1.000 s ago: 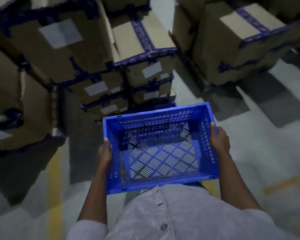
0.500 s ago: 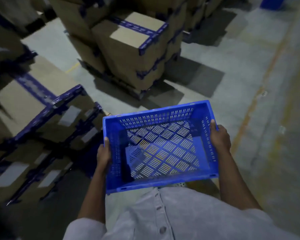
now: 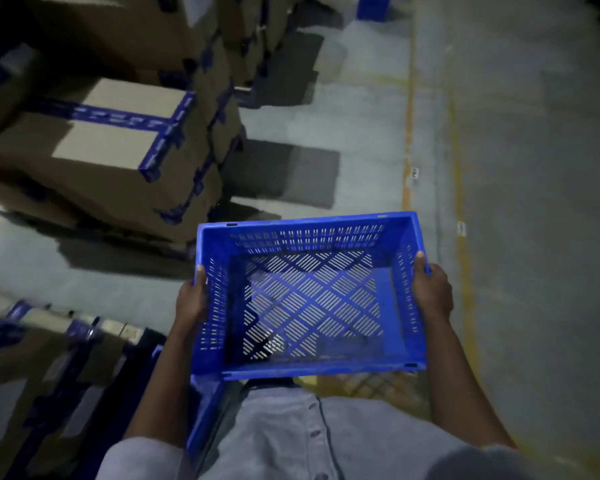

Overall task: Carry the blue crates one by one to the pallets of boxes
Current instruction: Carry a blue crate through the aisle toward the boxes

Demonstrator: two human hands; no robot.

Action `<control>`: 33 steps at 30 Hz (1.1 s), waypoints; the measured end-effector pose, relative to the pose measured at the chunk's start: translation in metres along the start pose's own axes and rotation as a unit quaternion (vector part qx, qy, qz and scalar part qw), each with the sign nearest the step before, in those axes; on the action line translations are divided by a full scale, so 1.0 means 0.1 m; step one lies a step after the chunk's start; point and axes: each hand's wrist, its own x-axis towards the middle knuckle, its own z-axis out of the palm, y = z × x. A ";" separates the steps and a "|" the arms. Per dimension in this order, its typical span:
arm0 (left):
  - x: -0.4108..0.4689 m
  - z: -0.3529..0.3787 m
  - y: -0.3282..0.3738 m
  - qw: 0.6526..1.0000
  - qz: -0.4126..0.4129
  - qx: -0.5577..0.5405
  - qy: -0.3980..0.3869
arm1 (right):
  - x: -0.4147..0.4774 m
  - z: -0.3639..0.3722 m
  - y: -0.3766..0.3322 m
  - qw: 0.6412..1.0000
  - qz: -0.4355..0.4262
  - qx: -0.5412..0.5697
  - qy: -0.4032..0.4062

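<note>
1. A blue crate (image 3: 309, 296) is held level in front of the person's waist, above the grey concrete floor (image 3: 534, 202).
2. The left hand (image 3: 192, 299) grips the crate's left wall, thumb hooked over the rim and the fingers hidden on the outer side.
3. The right hand (image 3: 432, 289) clamps the right wall the same way, thumb on the rim, the other fingers out of sight beneath.
4. The crate is empty; its base is a lattice of slotted diamonds and its walls carry rows of slots. No writing can be read on it.
5. To the left stands a stack of cardboard boxes (image 3: 118, 140) sealed with blue tape (image 3: 118, 114). The tape bears pale printed marks, too blurred to read.
6. More taped boxes (image 3: 42, 368) sit at the lower left, close to the left forearm, with pale labels whose text is illegible.
7. A yellow line (image 3: 408, 116) runs along the floor to the right of the stacks, with a small white tag (image 3: 414, 173) beside it; its print cannot be made out.
8. Another blue crate (image 3: 373, 6) sits far off at the top edge.
9. A grey buttoned shirt (image 3: 291, 434) fills the bottom of the view.
</note>
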 end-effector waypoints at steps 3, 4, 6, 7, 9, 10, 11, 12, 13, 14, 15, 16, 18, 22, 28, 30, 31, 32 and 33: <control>0.31 0.30 0.71 0.998 0.044 0.013 -0.039 | 0.28 0.09 -0.24 0.999 0.031 0.021 0.023; 0.45 0.39 0.94 0.997 0.053 0.013 -0.050 | 0.38 0.13 -0.34 0.998 0.039 0.030 0.033; 0.77 0.54 1.34 0.997 0.062 0.016 -0.053 | 0.58 0.17 -0.55 0.996 0.052 0.045 0.057; 0.94 0.62 1.51 0.996 0.063 0.021 -0.056 | 0.66 0.18 -0.66 0.995 0.059 0.052 0.068; 1.19 0.75 1.84 0.994 0.070 0.041 -0.073 | 0.83 0.19 -0.83 0.992 0.072 0.056 0.087; 1.28 0.82 2.01 0.992 0.077 0.050 -0.084 | 0.94 0.20 -0.90 0.991 0.081 0.054 0.096; 1.38 0.92 2.18 0.990 0.089 0.059 -0.092 | 1.04 0.20 -0.97 0.989 0.090 0.053 0.104; 1.49 1.02 2.33 0.988 0.101 0.062 -0.101 | 1.14 0.21 -1.03 0.988 0.098 0.054 0.111; 1.56 1.12 2.44 0.986 0.109 0.069 -0.105 | 1.23 0.21 -1.09 0.987 0.102 0.053 0.115; 1.69 1.26 2.57 0.984 0.116 0.075 -0.111 | 1.37 0.21 -1.14 0.986 0.107 0.054 0.120; 1.83 1.39 2.65 0.984 0.115 0.079 -0.115 | 1.49 0.21 -1.20 0.984 0.112 0.056 0.126; 1.98 1.54 2.73 0.984 0.110 0.083 -0.111 | 1.66 0.21 -1.26 0.983 0.116 0.055 0.130; 2.27 1.83 2.88 0.984 0.100 0.072 -0.126 | 1.94 0.22 -1.37 0.983 0.119 0.052 0.133; 2.87 2.50 3.27 0.982 0.089 0.078 -0.144 | 2.77 0.19 -1.66 0.983 0.122 0.060 0.124; 3.18 3.33 4.13 0.987 0.084 0.077 -0.116 | 4.13 0.01 -2.26 0.989 0.100 0.053 0.096; 3.23 3.59 4.42 0.987 0.092 0.078 -0.110 | 4.57 -0.04 -2.47 0.990 0.097 0.044 0.088; 3.29 3.70 4.56 0.987 0.090 0.078 -0.111 | 4.77 -0.06 -2.57 0.991 0.096 0.034 0.086; 3.33 3.79 4.71 0.988 0.089 0.076 -0.106 | 4.97 -0.08 -2.67 0.991 0.098 0.029 0.085; 3.41 3.87 4.85 0.988 0.094 0.061 -0.106 | 5.15 -0.09 -2.75 0.991 0.095 0.032 0.086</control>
